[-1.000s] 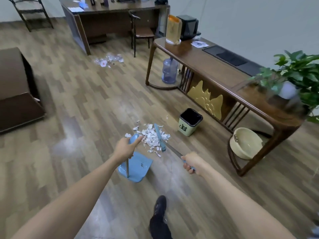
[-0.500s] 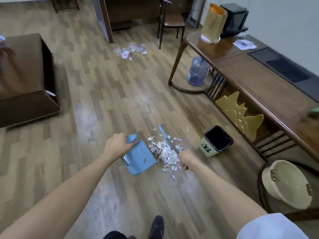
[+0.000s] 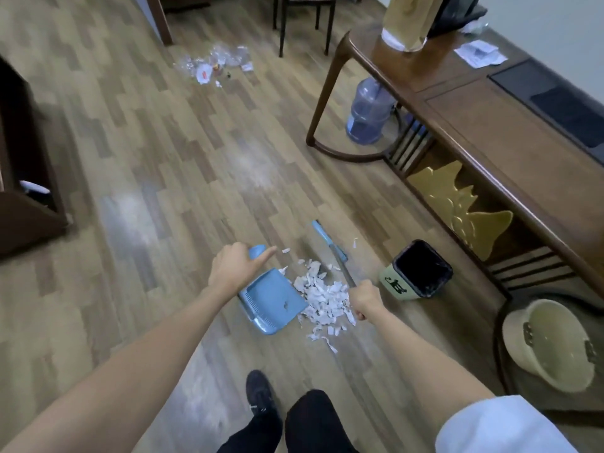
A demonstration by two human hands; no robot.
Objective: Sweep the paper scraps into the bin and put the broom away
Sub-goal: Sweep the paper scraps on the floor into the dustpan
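A pile of white paper scraps (image 3: 322, 297) lies on the wooden floor between a blue dustpan (image 3: 273, 300) and a small green bin (image 3: 420, 271) with a black liner. My left hand (image 3: 233, 268) grips the dustpan's blue handle top, index finger stretched out. The pan's mouth faces the scraps and touches the pile's left edge. My right hand (image 3: 364, 302) grips the broom's shaft; the blue broom head (image 3: 328, 240) rests on the floor beyond the pile. A few stray scraps (image 3: 354, 243) lie past the broom.
A long wooden console table (image 3: 490, 125) runs along the right wall, with a water jug (image 3: 369, 112) beneath it and a beige basin (image 3: 552, 344) by its near leg. Clear plastic litter (image 3: 215, 62) lies further back. A dark cabinet (image 3: 23, 178) stands left. My shoe (image 3: 261, 395) is below.
I have stepped closer and the view tilted down. The dustpan was lowered flat against the pile, and the broom head now sits beyond the scraps.
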